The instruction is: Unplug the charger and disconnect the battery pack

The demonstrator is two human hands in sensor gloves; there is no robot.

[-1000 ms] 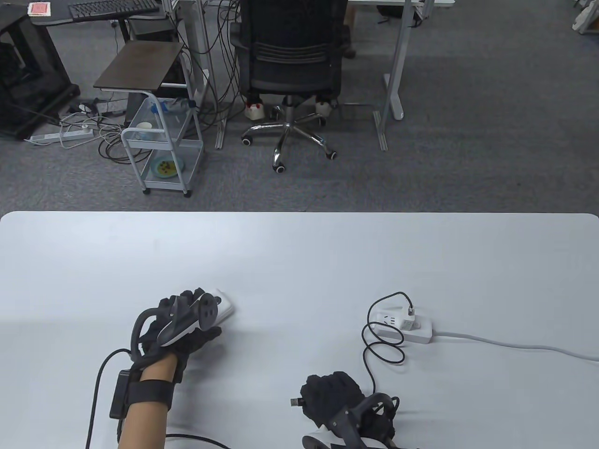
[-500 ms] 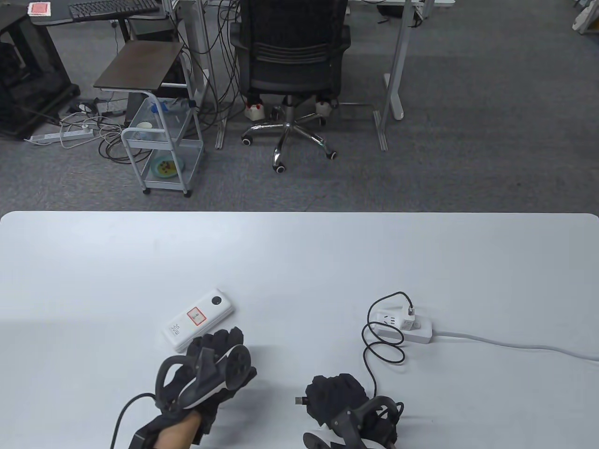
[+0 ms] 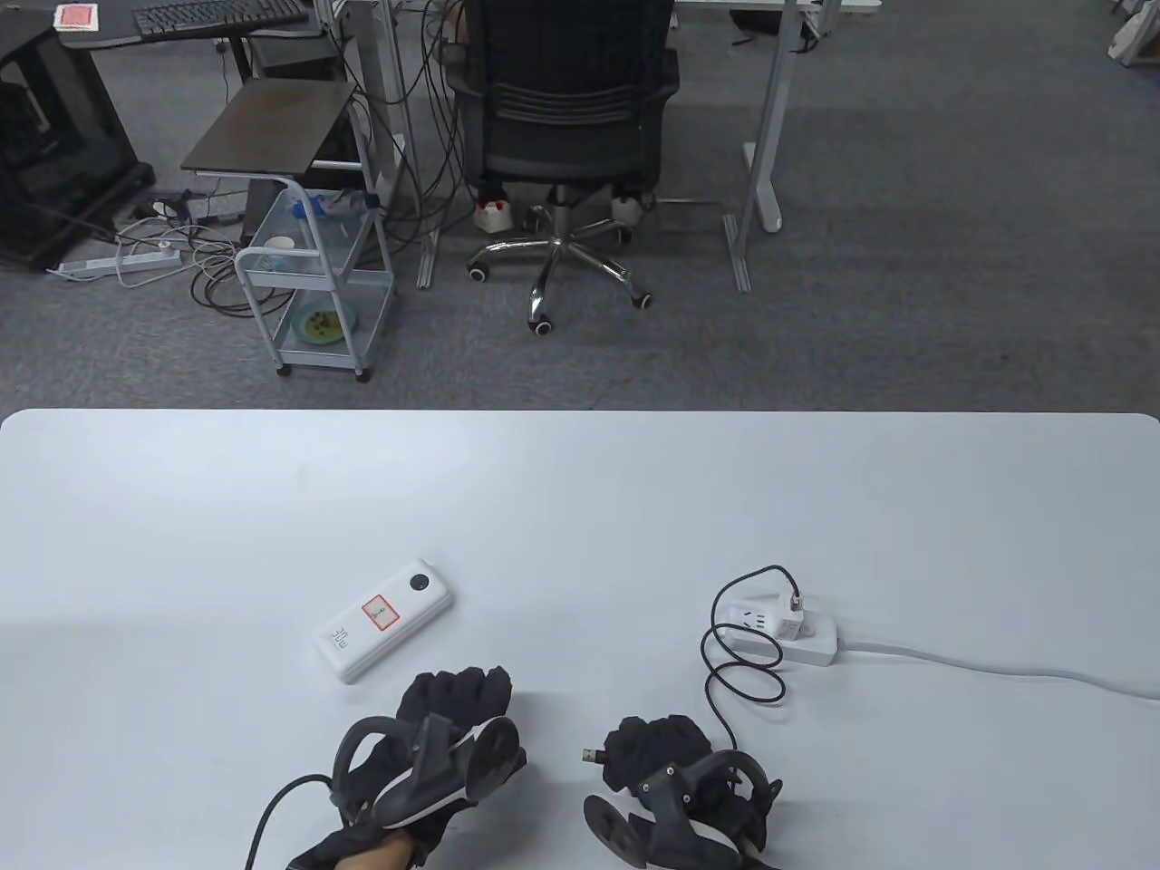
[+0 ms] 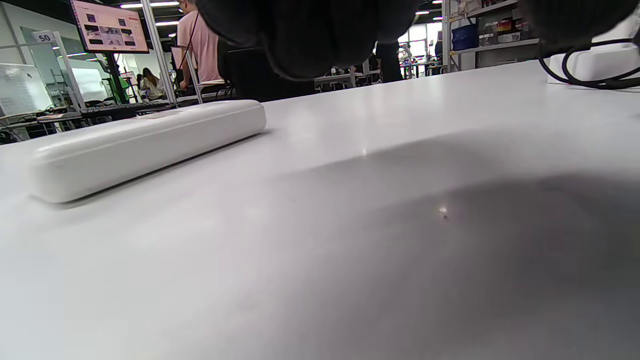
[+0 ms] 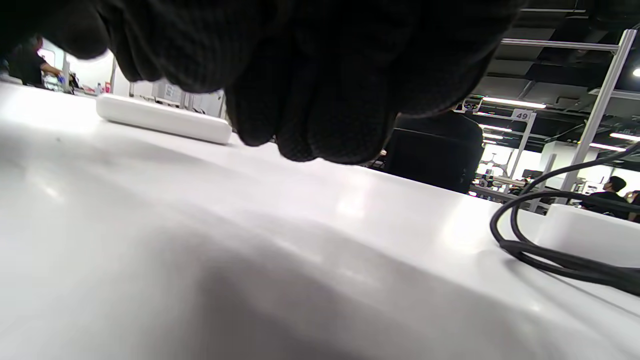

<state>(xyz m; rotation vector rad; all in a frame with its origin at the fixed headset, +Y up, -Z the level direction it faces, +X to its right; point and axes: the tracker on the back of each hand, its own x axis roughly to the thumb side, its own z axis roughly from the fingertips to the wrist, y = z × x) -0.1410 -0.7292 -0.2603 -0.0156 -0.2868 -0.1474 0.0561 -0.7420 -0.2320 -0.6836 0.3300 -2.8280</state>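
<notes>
The white battery pack (image 3: pixel 385 621) lies flat on the table, left of centre, with no cable in it; it also shows in the left wrist view (image 4: pixel 145 140) and the right wrist view (image 5: pixel 160 117). My left hand (image 3: pixel 458 693) rests empty on the table just in front of it, apart from it. My right hand (image 3: pixel 634 743) grips the free USB end (image 3: pixel 592 754) of the black cable (image 3: pixel 739 671). The cable loops up to the white charger (image 3: pixel 794 623), which is plugged into the white power strip (image 3: pixel 779 639).
The power strip's grey cord (image 3: pixel 997 669) runs off the table's right edge. Cable loops lie between my right hand and the strip (image 5: pixel 585 235). An office chair (image 3: pixel 562 136) and a small cart (image 3: pixel 313 299) stand on the floor beyond the table's far edge.
My left hand has let go of the battery pack and drawn back toward the near edge and to the right. My right hand has shifted slightly right with the cable end.
</notes>
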